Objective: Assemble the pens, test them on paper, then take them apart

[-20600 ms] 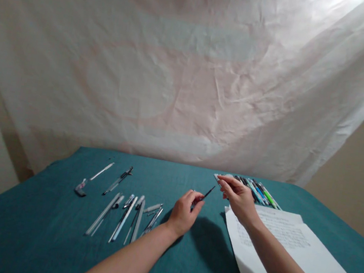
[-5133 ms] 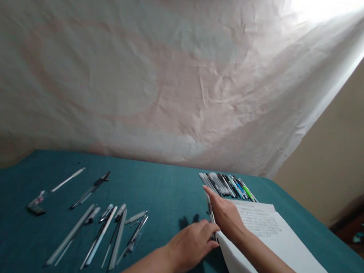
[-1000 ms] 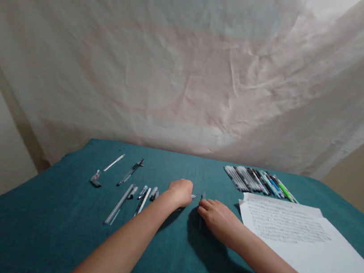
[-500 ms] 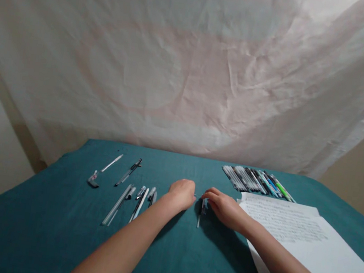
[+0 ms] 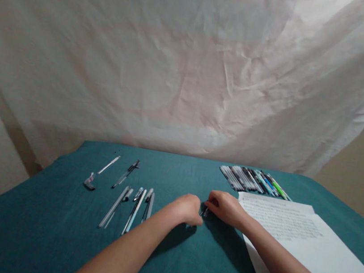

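My left hand (image 5: 188,209) is closed just left of the middle of the table, its fingers curled down and partly hidden behind its back. What it grips cannot be made out; a bit of something clear shows beneath it. My right hand (image 5: 224,207) pinches a small dark and clear pen part (image 5: 204,211) between thumb and fingertips, close beside the left hand. Left of my left forearm lie taken-apart pens: a clear barrel (image 5: 114,207) with a cap, a pale blue-white pen tube (image 5: 136,211) with a cap, and another barrel (image 5: 150,206) with its cap.
Farther left lie a clear pen with a dark tip (image 5: 125,174), a white refill (image 5: 109,165) and a crumpled clear-and-black piece (image 5: 89,181). At the back right is a row of several pens (image 5: 253,181). Handwritten paper sheets (image 5: 307,258) lie under my right forearm.
My left hand has moved right and nearer to me, close to the right fingertips. The thin white piece that stuck out below my right hand is now hidden. The view has shifted slightly.
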Available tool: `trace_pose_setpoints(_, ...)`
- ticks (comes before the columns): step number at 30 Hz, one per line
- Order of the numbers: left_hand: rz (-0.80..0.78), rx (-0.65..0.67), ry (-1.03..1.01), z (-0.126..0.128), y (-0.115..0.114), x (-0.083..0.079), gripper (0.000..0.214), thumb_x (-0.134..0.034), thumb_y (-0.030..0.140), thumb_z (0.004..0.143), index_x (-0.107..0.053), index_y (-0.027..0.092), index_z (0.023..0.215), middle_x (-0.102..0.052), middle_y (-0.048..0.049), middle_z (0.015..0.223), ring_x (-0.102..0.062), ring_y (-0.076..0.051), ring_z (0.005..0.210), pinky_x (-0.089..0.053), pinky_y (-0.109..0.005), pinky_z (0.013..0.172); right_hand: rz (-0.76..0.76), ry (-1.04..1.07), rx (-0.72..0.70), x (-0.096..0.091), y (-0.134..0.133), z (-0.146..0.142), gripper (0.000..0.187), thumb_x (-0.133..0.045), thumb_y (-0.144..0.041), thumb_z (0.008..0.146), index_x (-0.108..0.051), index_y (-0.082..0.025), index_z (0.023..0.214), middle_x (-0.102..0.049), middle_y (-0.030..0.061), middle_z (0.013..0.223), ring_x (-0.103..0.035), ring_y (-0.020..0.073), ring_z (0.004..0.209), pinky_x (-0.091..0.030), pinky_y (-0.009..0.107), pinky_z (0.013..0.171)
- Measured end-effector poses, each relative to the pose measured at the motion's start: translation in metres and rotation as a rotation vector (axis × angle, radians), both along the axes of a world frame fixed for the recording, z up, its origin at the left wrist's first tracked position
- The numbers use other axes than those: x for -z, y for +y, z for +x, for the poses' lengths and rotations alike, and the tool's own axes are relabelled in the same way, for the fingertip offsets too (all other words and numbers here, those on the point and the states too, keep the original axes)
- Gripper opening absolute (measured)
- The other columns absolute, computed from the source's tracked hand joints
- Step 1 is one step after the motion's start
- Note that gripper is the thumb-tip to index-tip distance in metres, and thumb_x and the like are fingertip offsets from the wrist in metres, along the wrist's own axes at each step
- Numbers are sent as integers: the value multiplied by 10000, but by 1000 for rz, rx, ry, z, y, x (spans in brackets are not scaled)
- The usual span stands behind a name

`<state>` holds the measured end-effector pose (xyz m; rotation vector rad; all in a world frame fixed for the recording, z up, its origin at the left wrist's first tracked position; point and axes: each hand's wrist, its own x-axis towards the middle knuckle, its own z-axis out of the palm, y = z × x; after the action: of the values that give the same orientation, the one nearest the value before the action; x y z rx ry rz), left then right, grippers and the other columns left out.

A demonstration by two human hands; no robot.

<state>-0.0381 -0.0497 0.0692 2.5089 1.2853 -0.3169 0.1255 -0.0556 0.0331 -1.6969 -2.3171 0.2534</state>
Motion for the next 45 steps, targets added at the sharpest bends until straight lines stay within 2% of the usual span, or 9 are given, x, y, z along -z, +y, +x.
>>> trace_pose_setpoints(7,47,-119,-91,-2,4,-1,232,-512,233,551,-666,95,657,-627,-129,607,-574,-191,550,-368,-225,450,-5,-28,167,3,2,3,253,-508,-420,719,-482,-185,808,-588,23,656,-529,140,598,-237,215,494)
trace_pose_setpoints(13,170,-201,-469,-4,22,9,178,-493,241,603,-628,129,634,-611,-65,591,-546,-143,554,-341,-208,476,-49,51,203,6,-1,2,322,-570,-290,656,-447,-169,928,-591,15,647,-535,139,594,-250,209,499)
trace_pose_setpoints(16,193,-260,-683,-3,34,17,165,-508,254,613,-601,136,679,-604,-34,622,-528,-122,567,-347,-199,493,-60,116,171,6,-3,-1,345,-557,-202,643,-462,-159,971,-598,8,640,-539,134,603,-275,207,514)
trace_pose_setpoints(20,56,-354,-911,-7,47,18,127,-485,226,637,-557,131,680,-562,-1,565,-507,-95,508,-365,-189,483,-24,276,81,2,-4,-7,243,-526,-227,677,-555,-164,911,-608,24,693,-534,126,605,-331,210,539)
trace_pose_setpoints(25,-120,-389,-1117,-13,53,7,82,-478,194,644,-520,127,660,-520,19,537,-483,-71,459,-374,-177,459,61,528,-6,-5,-6,-17,219,-489,-276,727,-599,-156,874,-590,20,671,-507,109,557,-378,211,532)
trace_pose_setpoints(33,-178,-367,-1169,-13,47,-2,83,-500,204,643,-517,124,655,-473,43,507,-416,-52,426,-353,-170,440,112,659,-27,-10,-8,-18,184,-498,-283,740,-594,-162,841,-572,9,688,-479,88,533,-378,198,503)
trace_pose_setpoints(39,-254,-249,-1102,-12,41,-4,164,-536,266,653,-549,110,701,-499,25,557,-439,-62,482,-344,-171,461,103,675,-43,-12,-9,-19,170,-501,-287,748,-574,-163,838,-546,-2,640,-470,91,535,-369,197,500)
trace_pose_setpoints(45,-156,-128,-1032,-17,35,-17,308,-567,341,648,-601,95,828,-465,34,537,-388,-61,487,-284,-168,448,93,781,-37,-15,-11,-20,196,-499,-327,752,-540,-153,832,-508,-13,611,-449,90,525,-361,198,489)
